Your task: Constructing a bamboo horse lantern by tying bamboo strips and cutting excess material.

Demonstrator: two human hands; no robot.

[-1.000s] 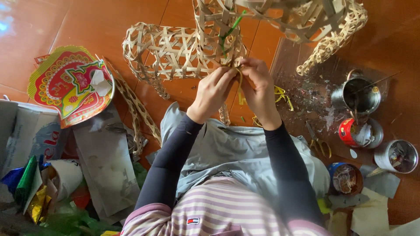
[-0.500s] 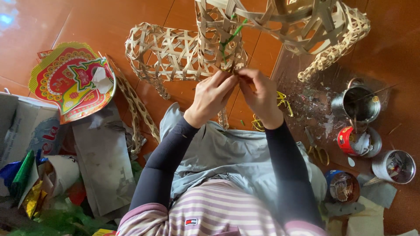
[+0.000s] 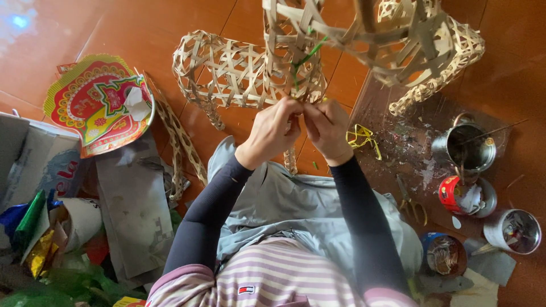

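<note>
I have my left hand (image 3: 272, 132) and right hand (image 3: 325, 129) pinched together on a green strip (image 3: 304, 61) at the woven bamboo frame's (image 3: 296, 62) near edge. I'd judge it best to keep the strip taut and the frame steady.

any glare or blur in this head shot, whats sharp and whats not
Head view: soft daylight, with a bluish-white glare patch on the glossy floor at top left; the hands, left hand and right hand, look fairly sharp; the woven bamboo frame nearest the lens is slightly soft and cut off by the top edge.
</note>
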